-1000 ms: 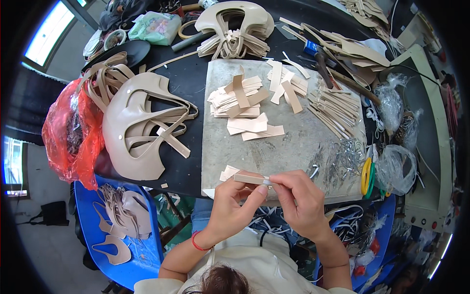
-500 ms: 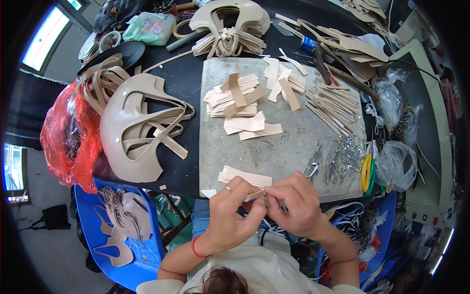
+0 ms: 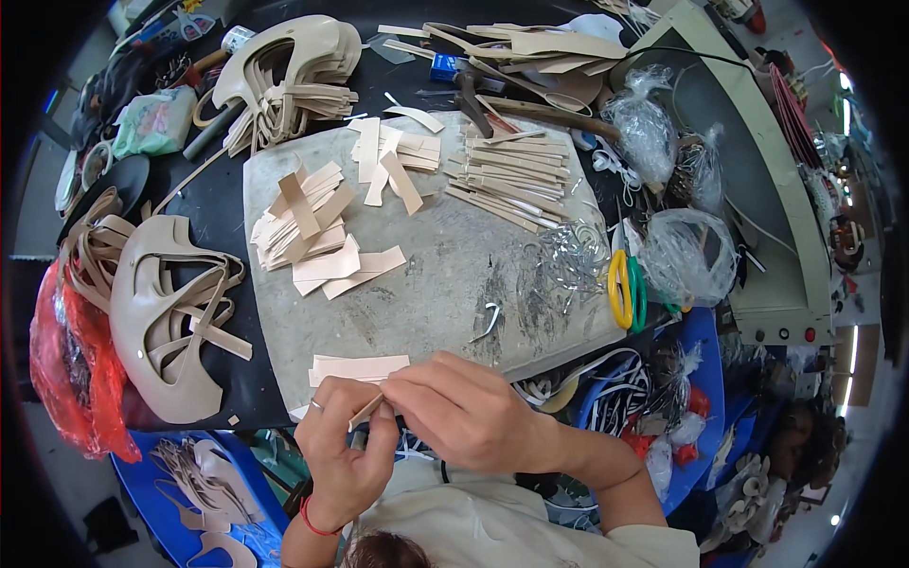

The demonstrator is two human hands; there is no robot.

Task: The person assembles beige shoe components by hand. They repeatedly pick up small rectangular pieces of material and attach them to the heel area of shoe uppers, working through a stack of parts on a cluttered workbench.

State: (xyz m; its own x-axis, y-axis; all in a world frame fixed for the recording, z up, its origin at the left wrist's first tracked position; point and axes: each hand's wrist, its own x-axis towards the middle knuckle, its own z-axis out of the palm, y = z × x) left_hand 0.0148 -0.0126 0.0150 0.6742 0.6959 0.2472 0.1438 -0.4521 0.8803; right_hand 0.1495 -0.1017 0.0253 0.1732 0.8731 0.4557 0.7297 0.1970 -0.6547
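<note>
My left hand (image 3: 343, 447) pinches a small beige leather-like strip (image 3: 366, 411) between thumb and fingers, near the board's front edge. Close against the strip's upper end, my right hand (image 3: 478, 413) has its fingertips pressed together; whatever they grip is hidden. Just beyond my hands lie a few flat beige strips (image 3: 358, 367) on the grey work board (image 3: 426, 293). Farther back on the board is a loose pile of similar strips (image 3: 305, 216), with more short pieces (image 3: 398, 156) to its right. A fan of narrow folded strips (image 3: 511, 180) lies at the board's back right.
Shaped beige panels (image 3: 170, 331) sit at the left beside a red plastic bag (image 3: 71, 364); another stack (image 3: 284, 71) stands behind. To the right are small metal bits (image 3: 568, 260), yellow-handled scissors (image 3: 619, 289), a hammer (image 3: 471, 102) and clear bags (image 3: 689, 256). Blue chairs (image 3: 696, 369) flank me.
The view has turned to the right, so the board appears farther left and tilted. Both hands stay together at the strip, my right hand now reaching across with its back turned up.
</note>
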